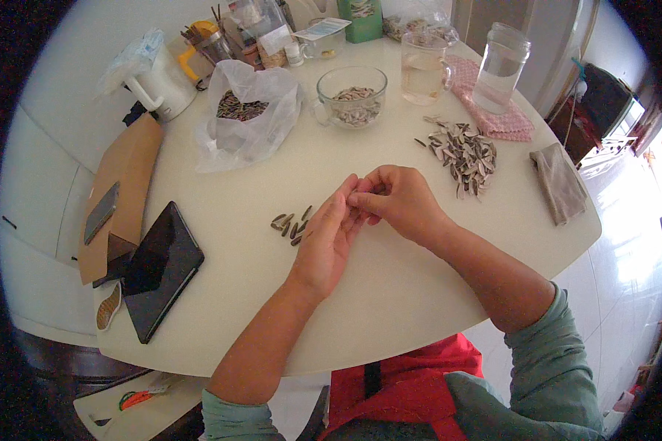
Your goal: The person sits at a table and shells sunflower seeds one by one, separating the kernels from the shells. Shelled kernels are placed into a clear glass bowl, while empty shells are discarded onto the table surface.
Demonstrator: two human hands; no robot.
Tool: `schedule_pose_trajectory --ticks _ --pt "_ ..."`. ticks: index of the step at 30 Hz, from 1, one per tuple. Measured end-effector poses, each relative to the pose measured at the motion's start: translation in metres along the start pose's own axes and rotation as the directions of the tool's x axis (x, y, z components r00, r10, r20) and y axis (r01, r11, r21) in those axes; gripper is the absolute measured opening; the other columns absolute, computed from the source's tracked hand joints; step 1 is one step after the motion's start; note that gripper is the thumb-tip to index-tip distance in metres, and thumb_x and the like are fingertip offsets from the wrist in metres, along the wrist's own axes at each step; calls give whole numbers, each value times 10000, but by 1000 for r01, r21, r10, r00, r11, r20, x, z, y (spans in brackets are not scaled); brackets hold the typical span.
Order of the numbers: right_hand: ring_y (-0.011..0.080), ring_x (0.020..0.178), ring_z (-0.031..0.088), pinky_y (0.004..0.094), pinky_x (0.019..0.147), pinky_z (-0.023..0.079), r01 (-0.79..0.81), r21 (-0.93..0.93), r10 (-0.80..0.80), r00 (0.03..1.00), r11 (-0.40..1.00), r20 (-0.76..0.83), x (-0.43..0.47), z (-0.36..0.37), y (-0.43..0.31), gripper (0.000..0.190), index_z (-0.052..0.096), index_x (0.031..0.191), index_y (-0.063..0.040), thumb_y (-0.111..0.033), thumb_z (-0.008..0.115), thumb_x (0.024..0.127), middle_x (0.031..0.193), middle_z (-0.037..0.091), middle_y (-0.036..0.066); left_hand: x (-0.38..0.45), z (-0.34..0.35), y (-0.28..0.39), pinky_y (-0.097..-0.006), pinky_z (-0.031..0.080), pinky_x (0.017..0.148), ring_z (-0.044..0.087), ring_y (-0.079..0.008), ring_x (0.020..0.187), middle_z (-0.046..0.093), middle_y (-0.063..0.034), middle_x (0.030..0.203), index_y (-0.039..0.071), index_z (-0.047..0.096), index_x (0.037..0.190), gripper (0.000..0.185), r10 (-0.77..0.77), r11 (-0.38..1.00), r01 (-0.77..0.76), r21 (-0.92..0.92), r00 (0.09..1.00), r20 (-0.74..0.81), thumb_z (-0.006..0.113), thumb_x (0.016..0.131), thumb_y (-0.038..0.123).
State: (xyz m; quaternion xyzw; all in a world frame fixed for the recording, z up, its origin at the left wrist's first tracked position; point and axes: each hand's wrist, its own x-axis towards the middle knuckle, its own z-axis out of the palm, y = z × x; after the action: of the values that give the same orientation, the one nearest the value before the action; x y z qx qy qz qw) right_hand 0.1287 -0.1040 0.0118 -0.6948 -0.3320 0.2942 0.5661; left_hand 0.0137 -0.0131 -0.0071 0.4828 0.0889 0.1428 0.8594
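My left hand [331, 234] is raised over the table, palm turned inward. My right hand [400, 201] meets it at the fingertips, its thumb and index finger pinched together. Whatever small thing lies between the fingers is hidden. Just left of my left hand, a few striped sunflower seeds [292, 225] lie loose on the table, partly covered by that hand. Beyond my right hand spreads a pile of split sunflower seed shells [466, 157]. A glass cup [321, 88] farther back holds pale shelled kernels [356, 105]. Unshelled dark seeds [240, 107] fill an opened white plastic bag [276, 118].
A glass mug [422, 74] of liquid and a glass jar [496, 71] stand back right by a pink cloth [491, 110]. A grey cloth [560, 184] lies near the right edge. On the left are a black tablet [163, 270], a cardboard box [129, 165] and a white pitcher [165, 82].
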Motion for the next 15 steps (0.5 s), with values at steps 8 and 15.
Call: schedule_pose_trajectory --ticks 8,15 --pt "154 570 606 280 513 488 71 -213 -94 991 974 -97 4 -12 -5 160 565 762 26 -113 643 741 666 619 116 -4 2 6 -311 302 1010 385 -179 1214 371 -119 1346 36 233 1368 508 27 940 -21 339 1000 -15 404 939 247" --pt "214 547 602 339 559 474 140 -606 -345 908 783 -237 20 -63 7 113 581 778 6 -97 597 735 673 612 144 -5 -20 42 -280 420 869 529 -157 1028 547 -91 1161 38 482 1211 339 237 593 -63 803 966 -99 502 884 124"
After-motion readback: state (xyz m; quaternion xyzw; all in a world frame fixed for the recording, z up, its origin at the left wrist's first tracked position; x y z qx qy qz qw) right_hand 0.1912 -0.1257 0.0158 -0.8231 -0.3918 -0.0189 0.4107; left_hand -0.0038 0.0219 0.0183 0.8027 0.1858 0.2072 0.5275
